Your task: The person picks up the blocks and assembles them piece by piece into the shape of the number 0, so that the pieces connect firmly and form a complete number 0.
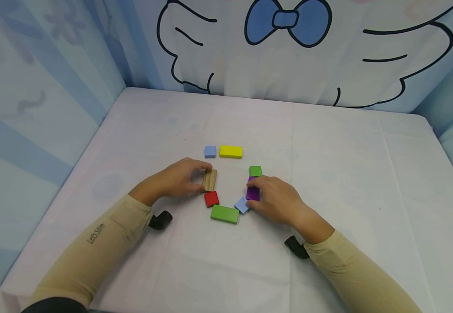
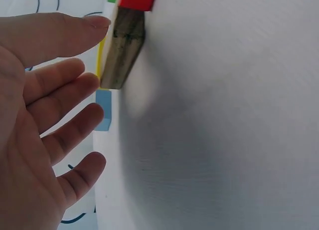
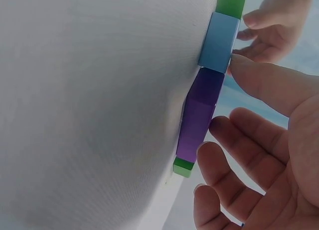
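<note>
In the head view my left hand [image 1: 181, 177] is at the left side of a plain wooden block [image 1: 211, 180], index finger by its far end and thumb by its near end. The left wrist view shows those fingers loosely extended beside the block. My right hand [image 1: 279, 199] is over the right side of a purple block [image 1: 253, 194], partly covering it. Its thumb tip is by a light blue block [image 3: 219, 43], its fingers along the purple one. A red block [image 1: 211, 199], a long green block [image 1: 224, 214] and a small green block [image 1: 255, 171] lie close by.
Farther back lie a light blue cube [image 1: 210, 151] and a yellow block [image 1: 231, 152], set slightly apart. The blocks form a broken ring on a white-covered table [image 1: 348, 174]. Patterned curtains [image 1: 289, 65] stand behind and at the sides.
</note>
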Tool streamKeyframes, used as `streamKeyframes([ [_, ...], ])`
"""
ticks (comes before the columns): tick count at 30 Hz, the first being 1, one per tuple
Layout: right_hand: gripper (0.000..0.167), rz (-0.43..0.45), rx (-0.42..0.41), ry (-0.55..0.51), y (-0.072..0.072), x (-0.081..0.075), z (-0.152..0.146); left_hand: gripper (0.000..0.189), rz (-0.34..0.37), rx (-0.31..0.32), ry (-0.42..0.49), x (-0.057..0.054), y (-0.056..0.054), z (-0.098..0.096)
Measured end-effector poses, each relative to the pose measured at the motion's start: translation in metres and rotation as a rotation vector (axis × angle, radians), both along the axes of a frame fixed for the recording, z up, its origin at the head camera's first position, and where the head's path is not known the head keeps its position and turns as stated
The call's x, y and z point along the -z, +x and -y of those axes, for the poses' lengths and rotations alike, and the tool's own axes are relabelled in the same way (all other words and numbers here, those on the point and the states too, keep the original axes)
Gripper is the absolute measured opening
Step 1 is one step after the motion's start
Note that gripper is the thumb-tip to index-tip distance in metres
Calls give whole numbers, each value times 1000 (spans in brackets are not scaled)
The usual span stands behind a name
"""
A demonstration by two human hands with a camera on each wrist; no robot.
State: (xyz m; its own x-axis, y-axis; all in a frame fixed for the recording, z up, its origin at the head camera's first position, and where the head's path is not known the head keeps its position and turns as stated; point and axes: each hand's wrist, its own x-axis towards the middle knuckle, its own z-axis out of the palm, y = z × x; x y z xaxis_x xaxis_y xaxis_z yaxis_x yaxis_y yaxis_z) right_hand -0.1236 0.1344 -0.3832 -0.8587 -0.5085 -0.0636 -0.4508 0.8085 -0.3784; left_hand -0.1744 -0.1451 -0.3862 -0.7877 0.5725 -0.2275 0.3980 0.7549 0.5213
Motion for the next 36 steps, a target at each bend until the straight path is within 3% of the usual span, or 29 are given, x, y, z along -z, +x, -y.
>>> streamKeyframes([
  [8, 41, -4, 0, 0, 0, 0, -1, 58, -28, -79, -18, -8, -5, -2],
  [17, 40, -6, -4, 4, 0, 0, -2, 60, -77, -147, -5, -12, -21, -4],
  [36, 44, 3, 5, 7, 2, -1, 0, 57, -1, -307, -24, -2, -51, -8],
])
